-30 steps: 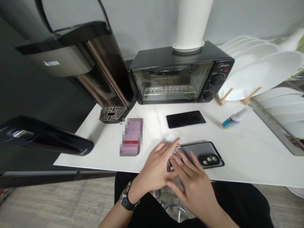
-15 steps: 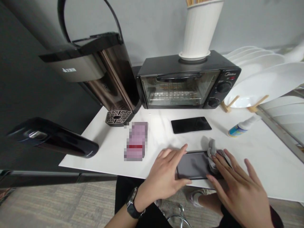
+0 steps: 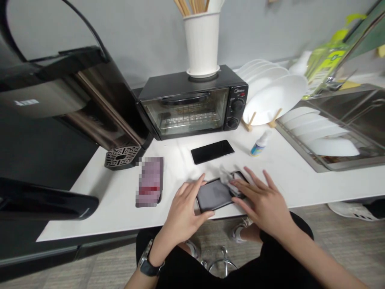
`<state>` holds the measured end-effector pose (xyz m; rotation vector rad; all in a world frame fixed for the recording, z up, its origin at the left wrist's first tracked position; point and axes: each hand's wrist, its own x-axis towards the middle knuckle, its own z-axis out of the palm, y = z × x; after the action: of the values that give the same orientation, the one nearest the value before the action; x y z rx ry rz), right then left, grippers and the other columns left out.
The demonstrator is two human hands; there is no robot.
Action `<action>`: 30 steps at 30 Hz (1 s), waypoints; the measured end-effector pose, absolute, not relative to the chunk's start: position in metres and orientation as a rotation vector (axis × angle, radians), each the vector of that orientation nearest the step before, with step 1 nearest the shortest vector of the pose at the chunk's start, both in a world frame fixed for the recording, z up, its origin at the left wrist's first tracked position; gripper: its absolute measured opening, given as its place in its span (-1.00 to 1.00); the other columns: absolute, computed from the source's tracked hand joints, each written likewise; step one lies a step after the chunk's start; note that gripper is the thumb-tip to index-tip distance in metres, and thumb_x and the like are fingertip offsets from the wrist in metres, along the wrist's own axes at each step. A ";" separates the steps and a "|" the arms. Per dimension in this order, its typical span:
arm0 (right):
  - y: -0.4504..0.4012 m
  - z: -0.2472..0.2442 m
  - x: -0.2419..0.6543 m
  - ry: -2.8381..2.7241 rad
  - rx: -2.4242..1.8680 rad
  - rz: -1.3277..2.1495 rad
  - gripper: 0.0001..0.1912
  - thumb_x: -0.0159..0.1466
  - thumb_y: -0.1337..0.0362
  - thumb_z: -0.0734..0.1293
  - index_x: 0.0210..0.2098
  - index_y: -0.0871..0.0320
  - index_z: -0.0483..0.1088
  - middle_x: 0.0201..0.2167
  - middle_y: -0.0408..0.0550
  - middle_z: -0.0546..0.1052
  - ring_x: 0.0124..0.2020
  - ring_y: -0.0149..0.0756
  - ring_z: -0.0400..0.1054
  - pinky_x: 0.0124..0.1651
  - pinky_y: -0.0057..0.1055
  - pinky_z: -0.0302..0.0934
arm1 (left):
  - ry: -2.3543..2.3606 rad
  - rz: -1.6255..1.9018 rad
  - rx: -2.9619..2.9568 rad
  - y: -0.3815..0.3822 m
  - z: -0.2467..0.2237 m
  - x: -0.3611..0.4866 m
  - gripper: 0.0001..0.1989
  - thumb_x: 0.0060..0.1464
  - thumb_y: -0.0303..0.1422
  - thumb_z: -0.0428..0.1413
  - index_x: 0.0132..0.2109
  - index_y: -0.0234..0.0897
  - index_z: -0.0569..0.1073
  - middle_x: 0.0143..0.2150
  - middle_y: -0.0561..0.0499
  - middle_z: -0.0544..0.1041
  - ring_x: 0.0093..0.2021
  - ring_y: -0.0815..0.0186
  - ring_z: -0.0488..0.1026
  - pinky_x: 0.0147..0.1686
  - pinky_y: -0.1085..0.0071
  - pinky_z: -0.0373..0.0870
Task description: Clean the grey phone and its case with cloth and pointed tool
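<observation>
A dark phone case (image 3: 213, 195) lies near the counter's front edge. My left hand (image 3: 186, 208) grips its left end between thumb and fingers. Over the case's right part, my right hand (image 3: 261, 198) presses a crumpled grey-white wipe (image 3: 226, 176) under its fingers. Behind the case lies a black phone (image 3: 212, 151), and a small spray bottle (image 3: 259, 144) with a blue label stands to its right. A blurred-out purple packet (image 3: 150, 180) rests on the left.
Behind stand a black toaster oven (image 3: 192, 114) with a white cup (image 3: 202, 42) on it and a water dispenser (image 3: 120, 100). A dark bottle (image 3: 45, 199) is at left. White plates (image 3: 270, 96) and a sink (image 3: 361, 108) are at right.
The view has turned to the right, bringing the sink and a green bottle into sight. Both hands remain at the case, which now looks more tilted, with the wipe still under my right fingers.
</observation>
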<state>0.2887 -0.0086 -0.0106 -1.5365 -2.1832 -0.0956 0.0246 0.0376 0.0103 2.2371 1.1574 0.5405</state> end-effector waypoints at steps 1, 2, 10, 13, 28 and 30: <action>-0.009 -0.012 0.299 -2.162 -1.575 -0.157 -0.57 0.49 0.05 0.25 0.27 0.04 0.42 0.23 -0.08 0.53 0.47 0.12 0.08 0.47 0.32 -0.15 | 1.160 0.538 2.238 0.037 0.011 0.026 0.09 0.09 -0.34 0.38 0.54 0.09 -0.11 0.36 0.00 0.40 0.29 0.04 0.29 0.31 0.03 0.25; -0.010 -0.013 0.304 -2.143 -1.599 -0.200 -0.55 0.49 0.05 0.25 0.27 0.07 0.41 0.24 -0.05 0.53 0.47 0.14 0.08 0.46 0.32 -0.14 | 1.160 0.537 2.239 0.037 0.011 0.028 0.09 0.08 -0.35 0.39 0.53 0.09 -0.11 0.37 0.01 0.40 0.30 0.04 0.28 0.31 0.03 0.24; -0.017 -0.011 0.206 -2.157 -1.321 0.101 -0.39 0.42 -0.12 0.28 0.16 0.28 0.47 0.21 0.14 0.54 0.41 0.08 0.21 0.47 0.14 0.02 | 1.152 0.530 2.240 0.039 0.008 0.028 -0.03 0.15 -0.32 0.32 0.53 -0.02 -0.04 0.27 -0.08 0.47 0.20 0.04 0.37 0.22 0.08 0.33; -0.013 -0.007 0.209 -2.214 -1.260 0.164 -0.46 0.43 -0.10 0.28 0.16 0.16 0.49 0.20 0.01 0.56 0.45 0.05 0.16 0.48 0.19 -0.02 | 1.170 0.531 2.253 0.038 0.008 0.024 -0.04 0.18 -0.30 0.31 0.54 -0.03 -0.06 0.28 -0.10 0.46 0.20 0.04 0.37 0.21 0.09 0.34; -0.015 -0.011 0.202 -2.181 -1.282 0.112 -0.39 0.40 -0.16 0.29 0.15 0.20 0.49 0.19 0.05 0.56 0.41 0.06 0.22 0.45 0.14 0.06 | 1.169 0.549 2.278 0.038 0.005 0.027 -0.01 0.18 -0.28 0.31 0.55 -0.02 -0.10 0.27 -0.09 0.46 0.16 0.05 0.39 0.19 0.08 0.37; -0.011 -0.008 0.212 -2.215 -1.280 0.124 -0.47 0.42 -0.12 0.30 0.14 0.14 0.51 0.18 -0.01 0.57 0.42 0.07 0.19 0.47 0.20 0.00 | 1.174 0.559 2.277 0.038 0.005 0.024 0.01 0.16 -0.24 0.33 0.55 -0.01 -0.11 0.28 -0.08 0.45 0.19 0.04 0.37 0.21 0.07 0.36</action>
<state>0.2119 -0.0115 -0.0077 -1.2805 -2.2154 0.1242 0.0245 0.0382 0.0053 2.2769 1.1736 0.5591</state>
